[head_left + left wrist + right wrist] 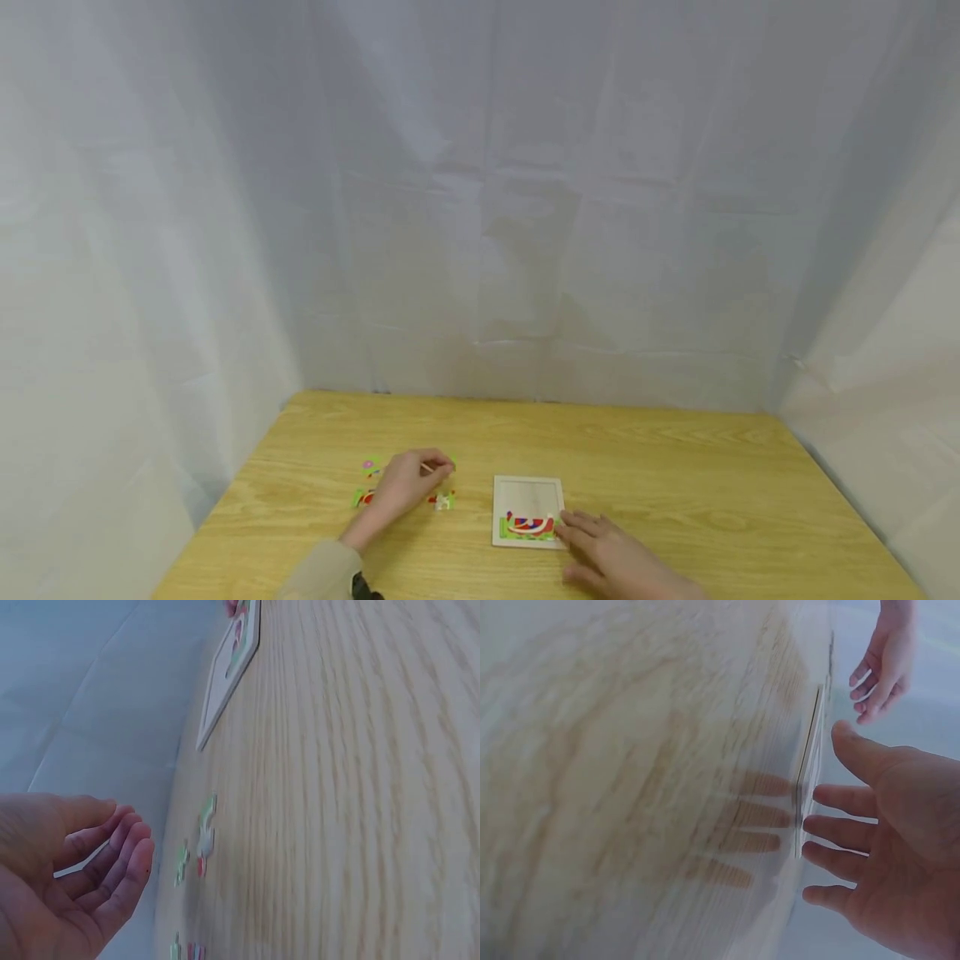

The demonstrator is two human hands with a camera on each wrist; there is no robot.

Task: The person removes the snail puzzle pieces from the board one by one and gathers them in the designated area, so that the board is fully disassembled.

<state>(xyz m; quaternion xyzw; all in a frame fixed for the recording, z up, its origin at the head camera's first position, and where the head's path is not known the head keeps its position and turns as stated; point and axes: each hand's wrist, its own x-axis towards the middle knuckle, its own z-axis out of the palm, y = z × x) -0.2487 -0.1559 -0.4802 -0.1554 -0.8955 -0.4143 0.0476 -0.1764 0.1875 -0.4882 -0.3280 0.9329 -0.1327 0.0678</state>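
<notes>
My left hand point(408, 482) hovers over loose puzzle pieces at the left of the table. Its thumb comes close to the loosely bent fingers point(124, 881), and no piece shows between them in the left wrist view. Beside it lies a white, green and red piece point(444, 501). My right hand point(611, 554), fingers spread and straight, is at the right edge of a pale wooden puzzle tray point(528, 478). Colourful pieces point(528, 526) in red, white, blue and green fill the tray's near part. Its far part shows bare wood.
More loose pieces lie left of the left hand, one with a pink spot point(368, 465) and a red and green one point(364, 498), partly hidden by the wrist. The wooden table point(675, 467) ends at hanging pale sheets point(525, 250) behind and at both sides.
</notes>
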